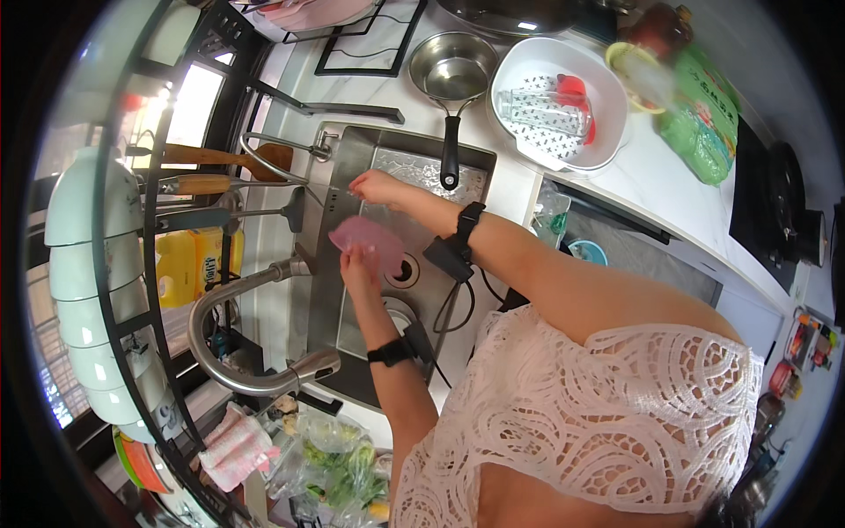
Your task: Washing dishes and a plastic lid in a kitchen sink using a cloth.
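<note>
My left hand [362,269] holds a translucent pink item [370,237], perhaps a shallow plastic dish, above the stainless steel sink [317,264]. The pink item hangs near the round drain [401,270]. Farther along the basin, my right hand [377,187] is raised with its fingers bent and bunched; whether anything small is between them I cannot tell. It is close to the spout of a thin curved tap [280,165]. Black straps with small devices circle both wrists. A larger pull-out faucet [211,317] arches beside my left forearm.
A steel saucepan [453,66] stands with its black handle over the basin. Beside it, a white basin [521,59] holds a clear glass and something red. Stacked bowls [96,284] and hanging utensils fill the rack. Bagged greens [350,465] lie near a pink cloth [236,449].
</note>
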The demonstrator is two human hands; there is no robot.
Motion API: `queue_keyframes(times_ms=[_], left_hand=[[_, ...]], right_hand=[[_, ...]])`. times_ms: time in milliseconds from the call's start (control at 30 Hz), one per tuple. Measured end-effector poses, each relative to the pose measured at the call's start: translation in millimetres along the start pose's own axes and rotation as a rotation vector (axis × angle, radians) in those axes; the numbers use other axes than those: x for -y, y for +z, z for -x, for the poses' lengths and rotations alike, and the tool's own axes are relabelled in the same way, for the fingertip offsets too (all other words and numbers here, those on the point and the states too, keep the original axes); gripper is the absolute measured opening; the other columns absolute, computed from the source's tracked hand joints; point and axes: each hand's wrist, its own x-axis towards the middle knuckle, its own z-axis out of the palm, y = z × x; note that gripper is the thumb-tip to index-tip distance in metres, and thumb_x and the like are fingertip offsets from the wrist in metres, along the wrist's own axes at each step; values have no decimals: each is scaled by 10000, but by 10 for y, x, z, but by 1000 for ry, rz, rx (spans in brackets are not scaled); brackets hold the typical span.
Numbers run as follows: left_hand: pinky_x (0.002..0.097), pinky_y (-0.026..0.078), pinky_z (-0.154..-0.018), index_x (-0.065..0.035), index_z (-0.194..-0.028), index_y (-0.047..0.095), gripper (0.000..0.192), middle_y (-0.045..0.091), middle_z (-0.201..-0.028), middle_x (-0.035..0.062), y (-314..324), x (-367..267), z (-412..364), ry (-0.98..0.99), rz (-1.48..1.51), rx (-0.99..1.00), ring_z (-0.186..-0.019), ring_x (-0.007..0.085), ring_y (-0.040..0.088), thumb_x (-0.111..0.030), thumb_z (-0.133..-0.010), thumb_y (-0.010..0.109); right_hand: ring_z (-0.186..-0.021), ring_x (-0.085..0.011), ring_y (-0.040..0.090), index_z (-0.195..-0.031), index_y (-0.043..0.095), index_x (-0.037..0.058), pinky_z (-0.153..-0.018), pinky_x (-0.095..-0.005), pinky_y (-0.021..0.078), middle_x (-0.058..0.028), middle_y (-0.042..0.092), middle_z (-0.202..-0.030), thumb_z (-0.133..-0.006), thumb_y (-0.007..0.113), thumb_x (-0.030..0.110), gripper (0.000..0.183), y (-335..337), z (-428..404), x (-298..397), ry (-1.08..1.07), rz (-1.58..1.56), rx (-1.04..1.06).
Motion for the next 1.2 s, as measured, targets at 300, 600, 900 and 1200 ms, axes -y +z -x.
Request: queue_keyframes(times_ms=[300, 600, 900, 1200], left_hand=[[372, 424, -818, -14, -1102, 379, 297, 485, -1037, 131, 427, -250, -272, 17, 188, 178, -969, 248, 490, -14, -816, 459], [363, 477, -760, -15, -1017, 438, 202, 531, -950, 129, 350, -223, -474, -82, 427, 176, -860, 247, 553, -21, -816, 464], [388, 434, -835, -21, -967, 447, 160, 537, -987, 141, 556, -112, -418, -66, 453, 126, -946, 266, 527, -6, -808, 455], [365, 399, -881, 31, -1131, 380, 298, 480, -1097, 181, 666, -69, -479, -167, 432, 145, -1010, 269, 492, -76, -854, 408]], right_hand=[[-831, -224, 586, -941, 594, -10, -705, -297, 455, -155, 610, -893, -649, 505, 50, 311, 59, 216, 479, -263, 304, 24], [-843, -244, 588, -923, 596, -10, -743, -315, 455, -170, 605, -896, -622, 483, 29, 325, 142, 241, 589, -388, 519, 150], [-890, -290, 562, -1097, 507, 48, -795, -324, 435, -175, 581, -958, -649, 536, 102, 452, -199, 168, 249, -468, 793, 9], [-904, -355, 536, -1242, 309, 119, -784, -400, 433, -228, 526, -1003, -573, 677, 371, 804, -319, 319, -316, -245, 887, 37]])
